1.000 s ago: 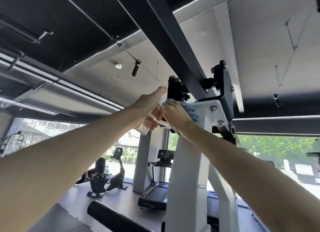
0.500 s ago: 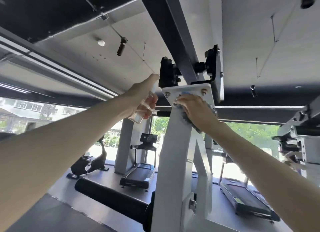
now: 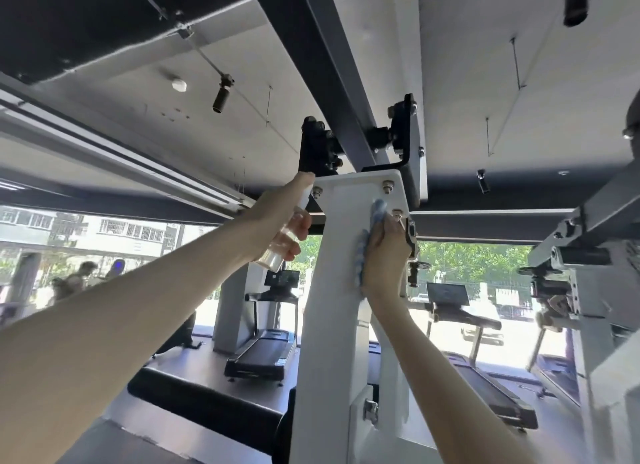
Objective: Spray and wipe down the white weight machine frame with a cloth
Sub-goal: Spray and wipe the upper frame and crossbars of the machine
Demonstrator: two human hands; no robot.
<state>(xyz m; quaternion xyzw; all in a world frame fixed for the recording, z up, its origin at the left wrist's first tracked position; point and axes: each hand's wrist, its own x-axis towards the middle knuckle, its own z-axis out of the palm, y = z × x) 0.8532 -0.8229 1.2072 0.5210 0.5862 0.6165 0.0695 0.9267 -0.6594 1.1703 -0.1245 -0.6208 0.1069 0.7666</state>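
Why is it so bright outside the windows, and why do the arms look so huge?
Head view: daylight washes out the windows, leaving the ceiling dark; the wide lens swells the near forearms, so the left hand and right hand look small.

The cloth (image 3: 378,210) lies on the frame (image 3: 332,311), bottle (image 3: 275,256) leftward.
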